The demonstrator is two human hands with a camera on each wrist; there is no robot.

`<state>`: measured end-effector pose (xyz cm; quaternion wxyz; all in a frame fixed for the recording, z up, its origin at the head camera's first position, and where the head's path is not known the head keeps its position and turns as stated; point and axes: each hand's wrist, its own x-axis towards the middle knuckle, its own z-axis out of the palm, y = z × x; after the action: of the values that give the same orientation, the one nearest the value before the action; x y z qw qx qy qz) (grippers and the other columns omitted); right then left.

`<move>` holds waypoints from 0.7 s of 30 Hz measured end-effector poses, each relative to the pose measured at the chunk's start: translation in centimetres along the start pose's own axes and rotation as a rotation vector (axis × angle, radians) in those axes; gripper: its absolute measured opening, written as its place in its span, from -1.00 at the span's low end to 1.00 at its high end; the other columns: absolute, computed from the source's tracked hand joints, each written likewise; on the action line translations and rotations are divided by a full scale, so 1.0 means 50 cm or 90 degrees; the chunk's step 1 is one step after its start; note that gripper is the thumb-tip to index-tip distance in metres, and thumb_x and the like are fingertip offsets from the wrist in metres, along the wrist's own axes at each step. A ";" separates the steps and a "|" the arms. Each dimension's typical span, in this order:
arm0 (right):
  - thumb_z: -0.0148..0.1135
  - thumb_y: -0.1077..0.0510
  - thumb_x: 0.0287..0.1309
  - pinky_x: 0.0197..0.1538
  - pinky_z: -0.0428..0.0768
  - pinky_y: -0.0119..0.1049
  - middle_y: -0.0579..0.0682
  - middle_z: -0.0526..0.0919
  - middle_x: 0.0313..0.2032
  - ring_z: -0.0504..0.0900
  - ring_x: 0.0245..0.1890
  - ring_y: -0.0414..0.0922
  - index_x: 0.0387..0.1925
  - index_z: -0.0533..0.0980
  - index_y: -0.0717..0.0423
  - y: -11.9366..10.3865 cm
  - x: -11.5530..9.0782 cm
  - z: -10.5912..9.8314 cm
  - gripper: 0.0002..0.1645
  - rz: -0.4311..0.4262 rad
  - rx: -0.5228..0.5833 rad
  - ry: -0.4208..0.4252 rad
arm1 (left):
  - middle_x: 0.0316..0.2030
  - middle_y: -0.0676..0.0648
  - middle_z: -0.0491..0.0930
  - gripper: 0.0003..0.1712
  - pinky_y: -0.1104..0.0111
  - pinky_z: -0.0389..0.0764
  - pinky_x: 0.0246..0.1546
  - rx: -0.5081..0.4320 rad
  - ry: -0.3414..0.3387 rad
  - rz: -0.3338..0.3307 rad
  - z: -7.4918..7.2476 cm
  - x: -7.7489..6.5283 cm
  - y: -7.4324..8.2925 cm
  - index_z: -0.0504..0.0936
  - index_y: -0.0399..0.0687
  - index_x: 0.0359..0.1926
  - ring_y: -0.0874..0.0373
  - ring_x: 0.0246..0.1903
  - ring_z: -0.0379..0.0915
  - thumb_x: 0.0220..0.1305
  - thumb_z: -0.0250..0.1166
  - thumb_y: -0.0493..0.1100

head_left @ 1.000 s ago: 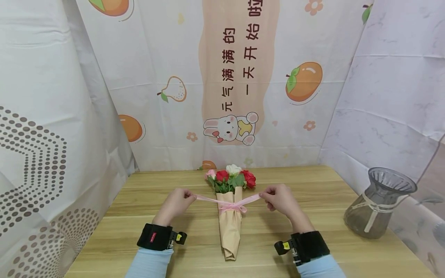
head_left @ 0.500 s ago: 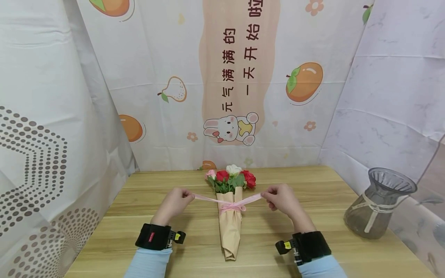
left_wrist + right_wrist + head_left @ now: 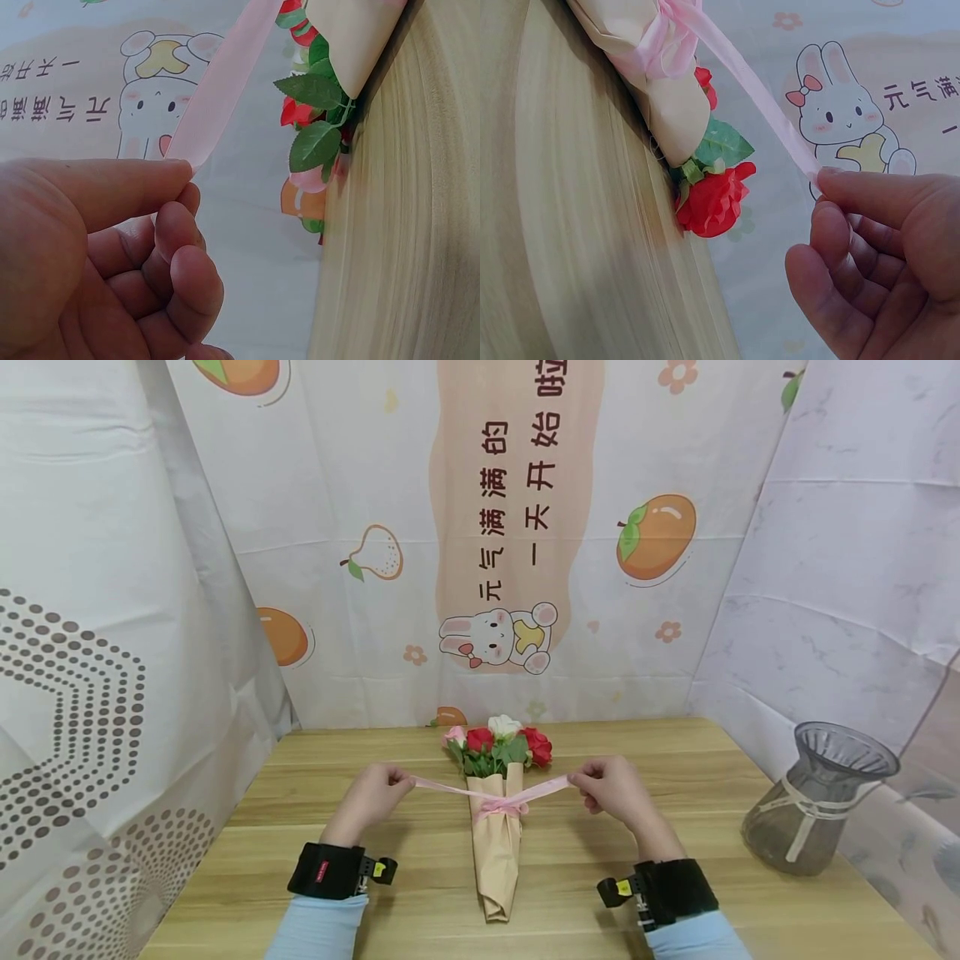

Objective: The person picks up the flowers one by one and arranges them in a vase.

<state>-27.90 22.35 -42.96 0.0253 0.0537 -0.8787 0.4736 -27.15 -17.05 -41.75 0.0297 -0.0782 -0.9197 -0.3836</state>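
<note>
A bouquet in brown kraft paper (image 3: 497, 860) lies on the wooden table, its red, pink and white roses (image 3: 504, 743) toward the back wall. Around its middle runs a pink ribbon (image 3: 501, 807), tied in a bow whose loops look small. My left hand (image 3: 372, 797) pinches one ribbon tail between thumb and forefinger, left of the bouquet. The other tail is pinched by my right hand (image 3: 613, 789) on the right. Both tails stretch taut, rising outward from the knot. In the right wrist view the ribbon tail (image 3: 761, 97) runs straight from the bow to the thumb.
A smoky glass vase (image 3: 813, 802) with a cord tied about its neck stands at the table's right side. Behind the table (image 3: 262, 893) hangs a white printed cloth (image 3: 360, 635), with more cloth on either side.
Both hands have drawn slightly farther apart, each still pinching its tail. The ribbon tails have lengthened and the bow's loops have shrunk toward the knot. The bouquet stays in place.
</note>
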 end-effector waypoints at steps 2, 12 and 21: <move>0.33 0.14 0.35 -0.47 0.67 -0.21 0.03 0.54 -0.65 0.59 -0.62 -0.10 -0.39 0.62 0.21 0.001 0.001 -0.002 -0.78 0.003 0.000 0.001 | -0.57 0.00 0.46 -0.81 0.30 0.36 -0.54 0.004 0.002 -0.003 -0.003 -0.001 0.000 0.69 -0.14 -0.33 0.14 -0.57 0.33 0.43 0.27 -0.16; 0.33 0.10 0.36 -0.40 0.70 -0.12 0.04 0.56 -0.61 0.61 -0.59 -0.08 -0.32 0.62 0.26 0.008 0.002 -0.013 -0.74 0.008 0.007 0.002 | -0.51 -0.02 0.49 -0.79 0.29 0.38 -0.50 0.012 0.012 -0.014 -0.017 -0.006 -0.006 0.70 -0.17 -0.27 0.12 -0.52 0.35 0.45 0.26 -0.14; 0.33 0.11 0.35 -0.44 0.69 -0.22 0.03 0.54 -0.62 0.60 -0.59 -0.09 -0.34 0.63 0.22 0.013 0.001 -0.025 -0.77 0.004 0.006 0.016 | -0.48 -0.02 0.51 -0.75 0.28 0.40 -0.47 0.014 0.020 -0.015 -0.026 -0.003 -0.015 0.71 -0.23 -0.21 0.11 -0.50 0.36 0.46 0.26 -0.11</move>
<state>-28.06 23.73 -42.82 0.0342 0.0451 -0.8765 0.4781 -27.11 -18.53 -41.36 0.0405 -0.0611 -0.9241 -0.3750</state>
